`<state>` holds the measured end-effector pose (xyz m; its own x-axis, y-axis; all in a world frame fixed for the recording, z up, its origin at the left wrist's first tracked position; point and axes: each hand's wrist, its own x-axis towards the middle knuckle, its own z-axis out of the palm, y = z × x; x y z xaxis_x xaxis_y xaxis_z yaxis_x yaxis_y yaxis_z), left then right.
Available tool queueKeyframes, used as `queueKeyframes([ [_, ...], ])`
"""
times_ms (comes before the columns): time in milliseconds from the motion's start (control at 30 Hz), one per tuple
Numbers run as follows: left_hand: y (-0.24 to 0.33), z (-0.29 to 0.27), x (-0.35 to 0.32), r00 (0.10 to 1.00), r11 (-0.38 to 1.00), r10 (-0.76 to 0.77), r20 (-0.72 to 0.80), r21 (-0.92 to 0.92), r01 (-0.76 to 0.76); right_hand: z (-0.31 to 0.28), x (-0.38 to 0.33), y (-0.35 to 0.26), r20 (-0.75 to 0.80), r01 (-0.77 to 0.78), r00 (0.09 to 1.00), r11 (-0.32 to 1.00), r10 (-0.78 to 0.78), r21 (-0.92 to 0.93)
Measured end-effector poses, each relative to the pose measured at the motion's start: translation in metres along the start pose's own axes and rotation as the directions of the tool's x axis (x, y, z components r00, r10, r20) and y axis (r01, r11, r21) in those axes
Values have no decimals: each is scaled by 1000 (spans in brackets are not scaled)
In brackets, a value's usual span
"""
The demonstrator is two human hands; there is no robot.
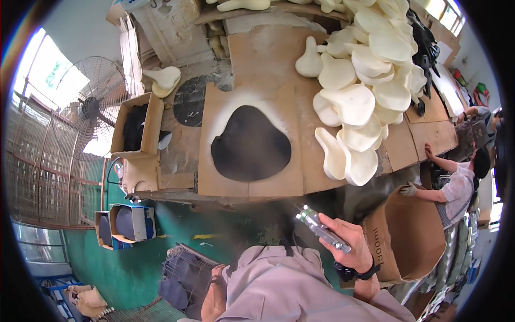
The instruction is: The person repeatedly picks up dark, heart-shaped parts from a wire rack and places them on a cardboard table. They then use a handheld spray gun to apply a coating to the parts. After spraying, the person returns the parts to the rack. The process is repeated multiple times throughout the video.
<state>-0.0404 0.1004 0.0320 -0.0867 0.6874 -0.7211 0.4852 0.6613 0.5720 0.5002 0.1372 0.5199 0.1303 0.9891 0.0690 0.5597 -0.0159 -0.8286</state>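
My right hand is wrapped round a small metal spray gun, its nozzle end pointing up and left toward the table. A faint mist shows in front of the nozzle. On the cardboard sheet beyond it lies a flat black rounded-triangular piece with a pale, whitish patch around its upper edge. My left hand hangs low beside my body, next to a wire basket of dark flat pieces; its fingers are mostly hidden.
Cream saddle-shaped foam pads are heaped on the table's right side. A cardboard box with black pieces stands at the left, near a large fan. A big open carton stands at my right, with a co-worker beyond it.
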Motion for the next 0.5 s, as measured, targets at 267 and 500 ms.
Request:
queueKeyframes([
  [267,9,-2,38,875,889,458,158,-86,-450,1,-3,-4,128,-37,991,999,36,9],
  [500,45,11,82,950,854,190,247,-520,-36,-15,-19,-1,39,-155,987,988,156,-19],
])
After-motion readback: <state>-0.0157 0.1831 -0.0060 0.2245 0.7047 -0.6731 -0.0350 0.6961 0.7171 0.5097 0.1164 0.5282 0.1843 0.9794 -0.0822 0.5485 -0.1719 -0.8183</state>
